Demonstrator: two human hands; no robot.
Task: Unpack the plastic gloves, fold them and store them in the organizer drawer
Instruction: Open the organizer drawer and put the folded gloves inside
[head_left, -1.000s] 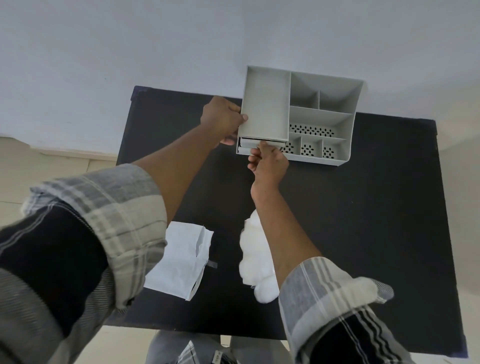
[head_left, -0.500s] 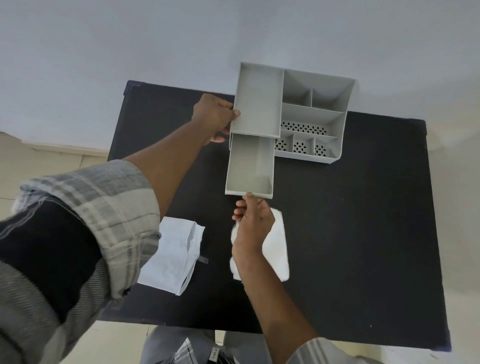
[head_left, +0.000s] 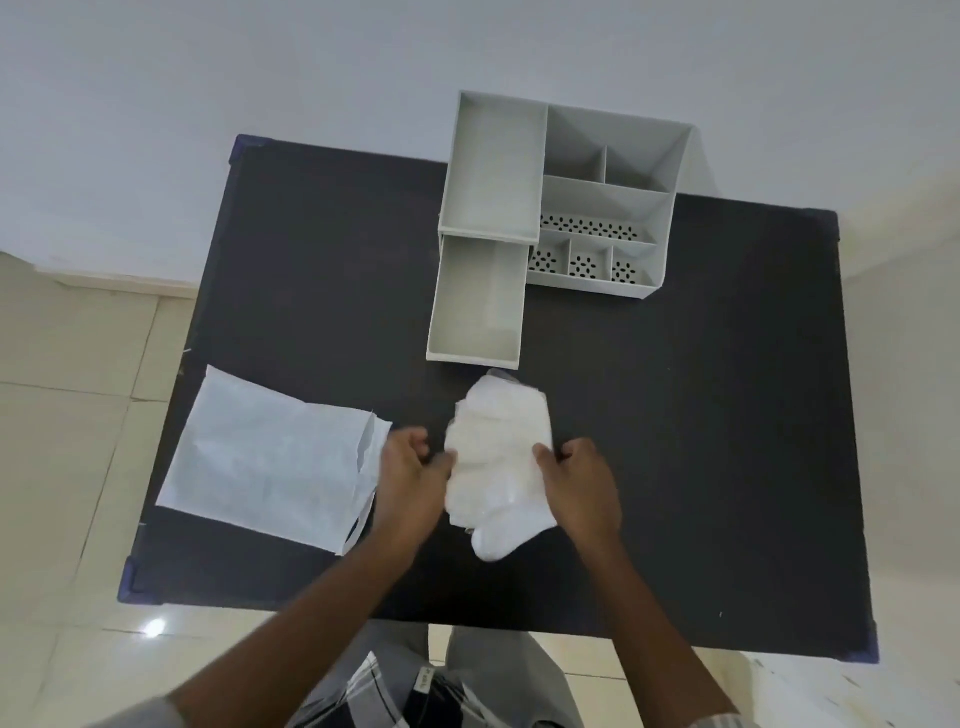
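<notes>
A folded bundle of translucent white plastic gloves (head_left: 496, 462) lies on the black table (head_left: 701, 415) near its front middle. My left hand (head_left: 413, 480) grips the bundle's left edge and my right hand (head_left: 579, 486) grips its right edge. Just beyond the bundle, the grey organizer's drawer (head_left: 475, 306) stands pulled out, with nothing in it. The grey organizer (head_left: 597, 192) sits at the table's far edge, its compartments open at the top.
A flat white packaging bag (head_left: 270, 457) lies on the table at the left, its open end touching my left hand. Tiled floor surrounds the table, and a white wall rises behind the organizer. My legs show below the table's near edge.
The drawer was pulled fully out by my right hand. Both hands then left the organizer and came back to the glove bundle, taking hold of its two sides.
</notes>
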